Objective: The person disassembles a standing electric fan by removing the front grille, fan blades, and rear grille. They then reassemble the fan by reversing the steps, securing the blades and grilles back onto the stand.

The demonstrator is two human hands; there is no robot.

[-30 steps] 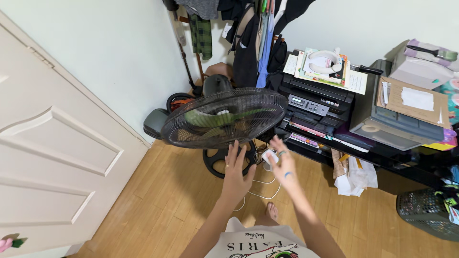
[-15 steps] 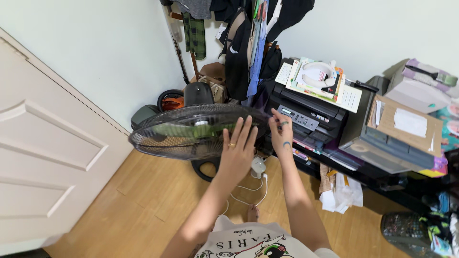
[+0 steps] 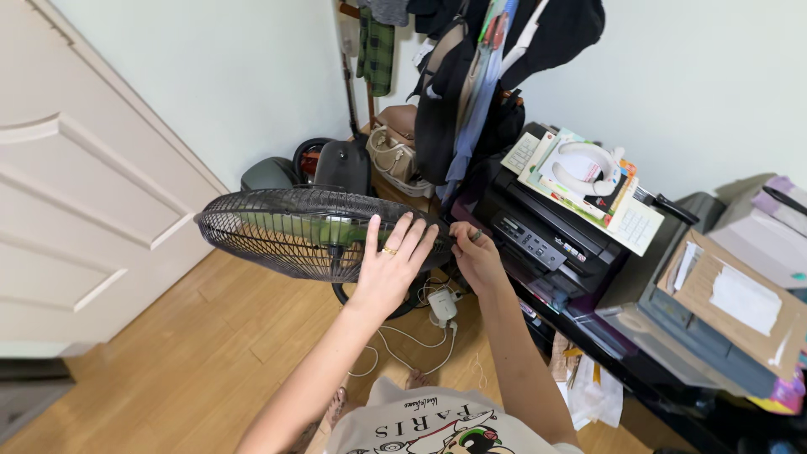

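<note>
Item: black wire fan guard (image 3: 294, 231), round, with green blades showing through the mesh. We recorded it tilted nearly flat, its face turned upward and toward the white door (image 3: 76, 210), its broad plane running left to right across the view above the wooden floor (image 3: 210, 353). It had no true long axis; seen edge-on, its widest span lay sideways.

Left hand (image 3: 391, 265): laid on the near right part of the guard, fingers spread and pressed flat against the wires, an open grip resting on the mesh rather than clasping it. A ring sat on one finger.

Right hand (image 3: 477, 252): at the guard's right rim, fingertips pinched at the edge; we could not tell whether they closed on a clip or on the rim itself. The guard lay to the left of this hand. Both hands were in contact with it, the left further in over the mesh.

Right of the guard: a black printer (image 3: 546, 240) carrying white headphones (image 3: 588, 168). Behind the guard: hanging clothes (image 3: 479, 76). Below it: a white adapter (image 3: 441, 307) with loose cables.
</note>
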